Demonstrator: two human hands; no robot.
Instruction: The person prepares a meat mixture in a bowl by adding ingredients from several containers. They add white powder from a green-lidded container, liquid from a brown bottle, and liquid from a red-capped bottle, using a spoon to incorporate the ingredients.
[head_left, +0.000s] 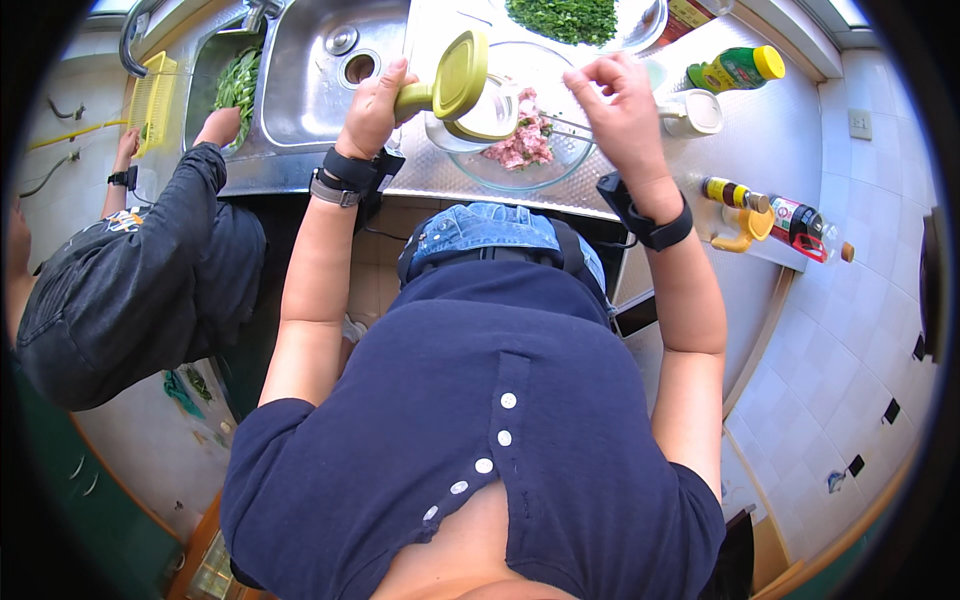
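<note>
My left hand (373, 109) grips the green handle of a clear seasoning jar (487, 112), tilted over a glass bowl (480, 182). The jar's green lid (461, 73) stands open. Pink minced meat (525, 142) with green bits lies in the bowl. Above the bowl's right side is my right hand (622, 112), its thumb and index fingertips close together. Two thin metal sticks (568, 129), perhaps chopsticks, run from the meat to beneath this hand. Whether the fingers hold them is hidden.
Chopped greens (566, 19) lie behind the bowl. A yellow-capped green bottle (735, 69), a white lidded jar (694, 114) and a dark sauce bottle (799, 221) are at right. At left, a co-worker's hand (219, 126) touches leafy greens (238, 90) in the steel sink (300, 112).
</note>
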